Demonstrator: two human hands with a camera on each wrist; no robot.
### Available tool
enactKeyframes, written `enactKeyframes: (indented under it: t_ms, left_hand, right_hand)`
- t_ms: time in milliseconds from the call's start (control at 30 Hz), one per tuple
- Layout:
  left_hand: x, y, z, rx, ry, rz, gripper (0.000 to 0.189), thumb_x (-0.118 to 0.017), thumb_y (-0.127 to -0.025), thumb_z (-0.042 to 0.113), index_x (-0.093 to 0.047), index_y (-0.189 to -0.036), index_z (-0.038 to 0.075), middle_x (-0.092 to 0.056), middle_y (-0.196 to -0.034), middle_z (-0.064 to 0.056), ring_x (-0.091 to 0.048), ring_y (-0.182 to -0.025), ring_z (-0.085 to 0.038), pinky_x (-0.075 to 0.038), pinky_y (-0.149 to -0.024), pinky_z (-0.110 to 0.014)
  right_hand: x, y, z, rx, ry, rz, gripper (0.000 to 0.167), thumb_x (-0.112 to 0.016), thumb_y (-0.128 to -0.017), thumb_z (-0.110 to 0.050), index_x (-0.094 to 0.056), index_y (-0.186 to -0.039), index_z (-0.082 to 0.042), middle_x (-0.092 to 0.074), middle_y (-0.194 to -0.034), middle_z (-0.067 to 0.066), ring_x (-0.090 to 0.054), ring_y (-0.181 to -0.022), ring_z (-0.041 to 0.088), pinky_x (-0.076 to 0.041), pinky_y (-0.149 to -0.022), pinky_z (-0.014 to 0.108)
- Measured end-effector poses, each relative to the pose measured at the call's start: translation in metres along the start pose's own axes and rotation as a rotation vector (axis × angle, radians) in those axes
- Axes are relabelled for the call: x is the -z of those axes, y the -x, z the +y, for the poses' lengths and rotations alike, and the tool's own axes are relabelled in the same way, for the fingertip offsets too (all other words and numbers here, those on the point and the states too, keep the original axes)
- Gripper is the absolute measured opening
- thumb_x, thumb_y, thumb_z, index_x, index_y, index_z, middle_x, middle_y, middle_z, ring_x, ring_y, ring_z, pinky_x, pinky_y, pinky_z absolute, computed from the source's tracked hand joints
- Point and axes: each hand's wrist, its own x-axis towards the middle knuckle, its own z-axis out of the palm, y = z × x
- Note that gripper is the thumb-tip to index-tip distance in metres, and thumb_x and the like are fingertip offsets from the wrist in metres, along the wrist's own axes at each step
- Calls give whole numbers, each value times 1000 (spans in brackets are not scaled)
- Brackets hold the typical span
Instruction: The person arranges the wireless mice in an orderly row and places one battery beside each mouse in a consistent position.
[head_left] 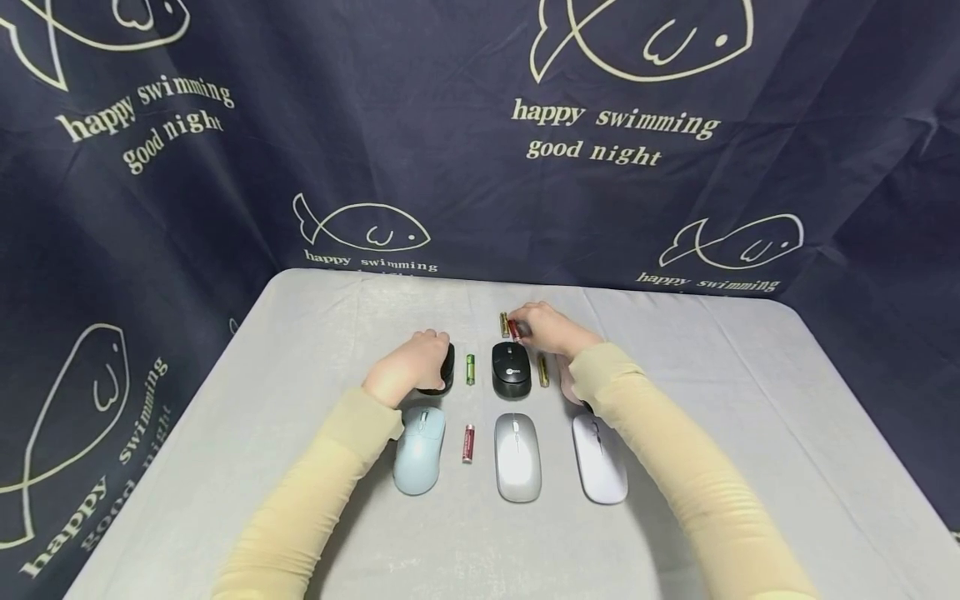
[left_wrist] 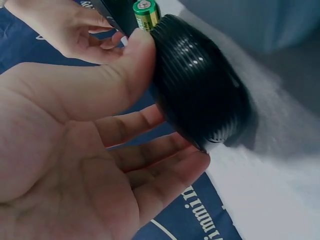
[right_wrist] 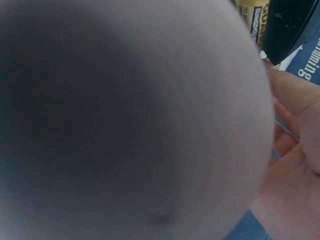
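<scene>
On the left of the table, my left hand point(head_left: 411, 367) holds a black mouse point(head_left: 447, 371). Its thumb and fingers lie around the ridged sides of that mouse point(left_wrist: 200, 85) in the left wrist view. A green battery point(head_left: 470, 369) stands just to its right. At the back, my right hand point(head_left: 551, 327) pinches a red battery point(head_left: 513, 330) at its fingertips. Beside that battery is a gold battery point(head_left: 504, 324), and just in front sits another black mouse point(head_left: 512, 371). A blurred pale shape covers most of the right wrist view, hiding those fingertips.
Nearer the front lie a light blue mouse point(head_left: 418, 450), a red battery point(head_left: 468, 443), a silver mouse point(head_left: 517, 458) and a white mouse point(head_left: 600, 467). Another gold battery point(head_left: 543, 371) and a pink mouse point(head_left: 567, 385), partly under the right sleeve, are at the right. Dark printed cloth point(head_left: 480, 167) hangs behind.
</scene>
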Motion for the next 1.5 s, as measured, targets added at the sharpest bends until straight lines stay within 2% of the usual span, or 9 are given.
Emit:
enactKeyframes:
  t_ms: [333,600,900,1500]
  left_hand:
    - [4,-4,5,35,-25,-6,60,-79,-74,16,-51,-122,-4,-57,-112,-20,-57,-103,-32,-49,-90,-41]
    - [5,-5,3,34,-32,-18,65,-80,-75,21,-49,-126,-5,-56,-117,-22,-55,-109,-34,-47,-94,-42]
    - [5,-4,1,8,-28,5,63,-80,-75,20,-50,-124,-6,-57,-115,-21,-56,-107,-33,-46,-95,-41]
    - [6,-5,4,24,-30,-9,65,-79,-76,21,-49,-126,-6,-57,-116,-22,-55,-108,-34,-46,-96,-41]
  right_hand:
    - [-1,-5,5,-30,-29,17,43,-74,-77,-5,-62,-118,4,-61,-118,20,-55,-113,35,-41,-101,42]
    - [0,-8,8,-59,-39,4,43,-75,-78,-9,-62,-117,5,-61,-121,19,-53,-117,34,-38,-104,41]
    - [1,-10,9,-35,-37,13,41,-74,-78,-8,-62,-115,5,-62,-118,19,-55,-114,33,-40,-102,41]
    - [1,-11,14,-24,-54,18,40,-74,-74,-11,-64,-110,4,-64,-112,17,-56,-108,32,-42,-99,41]
